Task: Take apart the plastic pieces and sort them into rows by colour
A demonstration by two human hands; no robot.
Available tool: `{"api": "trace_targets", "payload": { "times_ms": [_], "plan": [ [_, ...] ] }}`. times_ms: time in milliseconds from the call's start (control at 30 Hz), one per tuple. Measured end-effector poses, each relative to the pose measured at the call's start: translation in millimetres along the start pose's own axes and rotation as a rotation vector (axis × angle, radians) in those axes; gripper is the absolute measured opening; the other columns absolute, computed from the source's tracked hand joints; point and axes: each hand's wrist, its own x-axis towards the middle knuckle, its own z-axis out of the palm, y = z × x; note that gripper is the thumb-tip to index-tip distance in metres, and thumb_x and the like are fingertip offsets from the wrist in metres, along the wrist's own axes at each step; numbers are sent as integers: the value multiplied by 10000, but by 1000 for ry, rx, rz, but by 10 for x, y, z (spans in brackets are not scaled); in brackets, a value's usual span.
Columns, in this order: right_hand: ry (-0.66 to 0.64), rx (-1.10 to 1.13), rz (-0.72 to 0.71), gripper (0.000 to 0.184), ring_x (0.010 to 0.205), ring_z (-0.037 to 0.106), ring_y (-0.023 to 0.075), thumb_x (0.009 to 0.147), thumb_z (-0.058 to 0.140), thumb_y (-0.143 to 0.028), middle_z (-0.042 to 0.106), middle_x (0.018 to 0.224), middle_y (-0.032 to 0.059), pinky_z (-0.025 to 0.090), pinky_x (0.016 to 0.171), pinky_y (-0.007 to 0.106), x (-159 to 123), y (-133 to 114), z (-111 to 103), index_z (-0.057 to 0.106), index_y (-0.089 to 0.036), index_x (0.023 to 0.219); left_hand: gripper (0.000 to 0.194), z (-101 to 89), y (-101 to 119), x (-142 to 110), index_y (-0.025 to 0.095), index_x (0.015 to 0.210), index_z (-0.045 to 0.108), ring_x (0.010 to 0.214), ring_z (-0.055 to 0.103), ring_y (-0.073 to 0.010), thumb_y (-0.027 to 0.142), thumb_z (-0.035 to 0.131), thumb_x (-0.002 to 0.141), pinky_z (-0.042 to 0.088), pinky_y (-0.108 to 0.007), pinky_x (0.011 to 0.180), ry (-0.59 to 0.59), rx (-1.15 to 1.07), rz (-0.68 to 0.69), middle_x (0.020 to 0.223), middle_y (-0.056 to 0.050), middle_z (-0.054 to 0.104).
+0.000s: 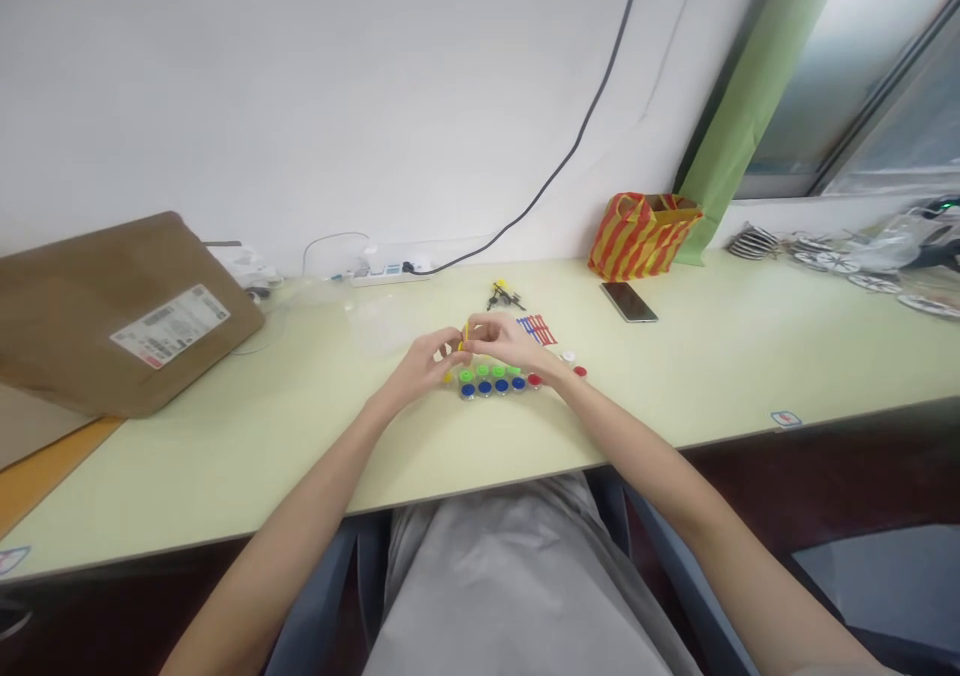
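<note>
My left hand point(424, 364) and my right hand point(504, 342) meet above the pale green desk point(300, 436), with a thin yellow piece point(465, 333) upright between their fingertips. Both hands appear to pinch it, though the fingers partly hide it. Just below them lie two rows of small round pieces: bright green ones point(482, 370) behind blue ones point(484, 388), with a red one point(533, 380) at the row's end. Beyond my right fingers are flat red and blue strips point(537, 329). A small black and yellow assembly point(504, 295) lies further back.
A smartphone point(628, 302) lies face up at the back of the desk, near a red and yellow striped bag point(643, 237). A brown parcel point(124, 314) overhangs the left side. A power strip point(388, 274) with cables sits by the wall. White wheel-like parts point(821, 261) lie at the far right.
</note>
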Motion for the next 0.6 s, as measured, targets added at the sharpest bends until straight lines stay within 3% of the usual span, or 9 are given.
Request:
{"api": "trace_targets", "payload": {
  "times_ms": [167, 233, 400, 500, 600],
  "plan": [
    [10, 79, 65, 177, 496, 446, 87, 824, 693, -336, 551, 564, -52, 319, 481, 213, -27, 31, -127, 633, -171, 842, 236, 6, 81, -30, 212, 1009, 616, 737, 615, -150, 408, 483, 1010, 487, -259, 694, -86, -71, -17, 817, 6, 666],
    [12, 102, 65, 253, 499, 466, 90, 833, 719, -409, 600, 595, -34, 352, 485, 218, -17, 94, -168, 647, -171, 879, 234, 15, 76, -43, 214, 1025, 589, 719, 623, -148, 405, 454, 1023, 488, -251, 657, -79, -83, -34, 793, 8, 658],
    [171, 118, 67, 412, 620, 567, 119, 824, 720, -562, 709, 808, 63, 430, 516, 236, 37, 234, -162, 707, -153, 867, 116, 14, 5, -25, 215, 1001, 525, 743, 569, -137, 292, 439, 1000, 462, -250, 663, 79, -40, -43, 881, -9, 625],
    [260, 103, 50, 431, 677, 573, 136, 814, 711, -599, 669, 802, 51, 468, 544, 250, 51, 257, -118, 725, -168, 809, 120, 6, -19, -3, 209, 989, 537, 754, 525, -138, 172, 436, 935, 442, -264, 688, 153, -1, -11, 919, -22, 593],
    [323, 85, 28, 439, 592, 501, 110, 835, 683, -608, 608, 714, 17, 448, 520, 252, 58, 255, -79, 714, -176, 760, 152, 9, -19, 8, 203, 865, 545, 755, 503, -152, 102, 432, 870, 428, -285, 696, 189, 38, 23, 891, -32, 556]
  ]
}}
